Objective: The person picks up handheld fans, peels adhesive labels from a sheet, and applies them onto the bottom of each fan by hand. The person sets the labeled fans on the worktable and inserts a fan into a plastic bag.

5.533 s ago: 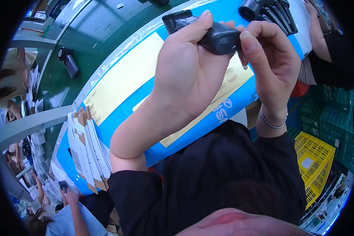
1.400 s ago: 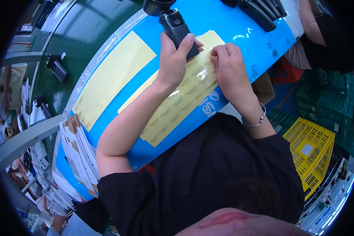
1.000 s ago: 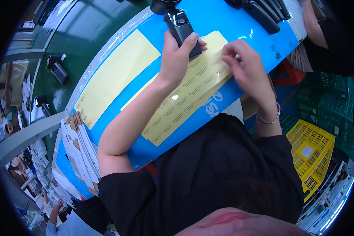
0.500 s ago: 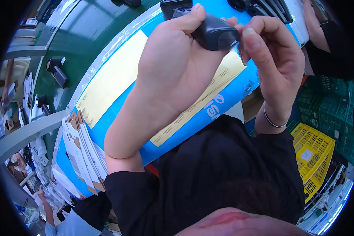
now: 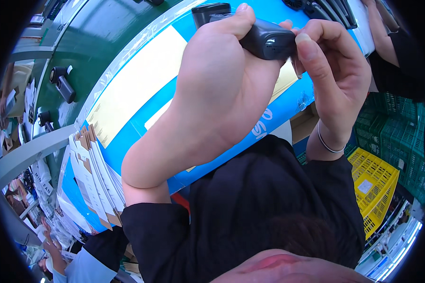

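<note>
My left hand [image 5: 222, 80] is wrapped round a dark grey handheld fan [image 5: 270, 41], thumb on top, its rounded end pointing right. A dark part [image 5: 208, 13] shows beyond my left fingers; I cannot tell whether it belongs to the same fan. My right hand [image 5: 337, 70] is at that rounded end, thumb and fingers pinched together against its edge. Whatever lies between those fingertips is too small to make out. Under my hands is a blue surface [image 5: 193, 178] bearing pale yellow printed sheets [image 5: 141, 85], partly covered by my left forearm.
Flat white-and-brown cartons [image 5: 97, 177] are stacked at the left. Beyond a metal rail [image 5: 38, 151], dark fans [image 5: 63, 85] lie on a green belt [image 5: 99, 42]. More dark parts [image 5: 328, 12] sit top right, near another person's arm [image 5: 380, 40]. Yellow [image 5: 375, 184] and green crates [image 5: 387, 127] stand right.
My left hand has shifted slightly right with the fan and turned it, so small markings now show on its rounded end. The right hand has moved slightly right and stays pinched.
</note>
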Available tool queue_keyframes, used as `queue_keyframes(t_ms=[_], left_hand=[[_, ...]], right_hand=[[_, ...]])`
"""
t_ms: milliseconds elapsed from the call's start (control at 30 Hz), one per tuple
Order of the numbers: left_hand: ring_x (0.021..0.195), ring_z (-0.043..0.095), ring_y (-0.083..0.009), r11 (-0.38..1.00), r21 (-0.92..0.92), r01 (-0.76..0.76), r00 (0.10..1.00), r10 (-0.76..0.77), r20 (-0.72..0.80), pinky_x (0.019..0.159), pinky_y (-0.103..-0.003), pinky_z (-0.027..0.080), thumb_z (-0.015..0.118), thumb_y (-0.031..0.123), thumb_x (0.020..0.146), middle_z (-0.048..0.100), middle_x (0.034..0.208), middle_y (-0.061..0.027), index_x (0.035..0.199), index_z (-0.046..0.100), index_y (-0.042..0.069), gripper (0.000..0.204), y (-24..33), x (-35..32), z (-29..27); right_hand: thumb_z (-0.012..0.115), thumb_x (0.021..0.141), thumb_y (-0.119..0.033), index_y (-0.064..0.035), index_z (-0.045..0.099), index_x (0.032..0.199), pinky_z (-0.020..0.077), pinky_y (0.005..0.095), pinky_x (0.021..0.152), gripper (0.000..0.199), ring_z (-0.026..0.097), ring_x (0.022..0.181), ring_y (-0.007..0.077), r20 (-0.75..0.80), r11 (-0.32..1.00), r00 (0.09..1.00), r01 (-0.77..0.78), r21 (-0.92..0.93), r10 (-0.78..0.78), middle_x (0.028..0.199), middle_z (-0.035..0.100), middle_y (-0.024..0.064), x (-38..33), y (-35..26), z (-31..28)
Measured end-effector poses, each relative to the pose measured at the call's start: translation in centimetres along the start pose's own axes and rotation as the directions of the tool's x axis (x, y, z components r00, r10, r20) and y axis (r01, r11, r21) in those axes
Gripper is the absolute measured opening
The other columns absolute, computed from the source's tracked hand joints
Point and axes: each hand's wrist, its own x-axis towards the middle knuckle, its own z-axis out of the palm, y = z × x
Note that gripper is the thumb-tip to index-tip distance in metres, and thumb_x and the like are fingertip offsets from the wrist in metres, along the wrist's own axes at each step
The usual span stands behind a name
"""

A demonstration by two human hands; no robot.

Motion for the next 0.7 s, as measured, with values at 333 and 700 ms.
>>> queue_keyframes(t_ms=[333,700], left_hand=[[0.1,0.049,-0.0216,0.999,-0.032,-0.026,0.999,0.025,-0.024,0.096,-0.036,0.041,0.04,0.018,0.099,0.047,0.104,-0.0189,0.103,0.038,-0.006,0.024,-0.6,-0.4,-0.1],[0.1,0.048,-0.0211,0.993,-0.063,-0.097,0.992,0.092,-0.082,0.096,-0.036,0.04,0.039,0.019,0.1,0.046,0.104,-0.0184,0.104,0.037,-0.006,0.025,-0.7,-0.4,0.3]], right_hand=[[0.058,0.09,-0.003,0.0065,0.057,0.1,0.0393,0.018,0.058,0.014,0.051,0.064,0.0065,0.009,1.0,1.0,0.024,-0.002,-0.024,0.082,0.057,0.0039,-0.2,0.0,0.1],[0.062,0.088,-0.002,0.0051,0.056,0.101,0.0412,0.0175,0.063,0.016,0.05,0.066,0.0054,-0.043,0.997,0.999,-0.003,-0.076,-0.001,0.08,0.055,0.002,-0.1,0.2,1.2]])
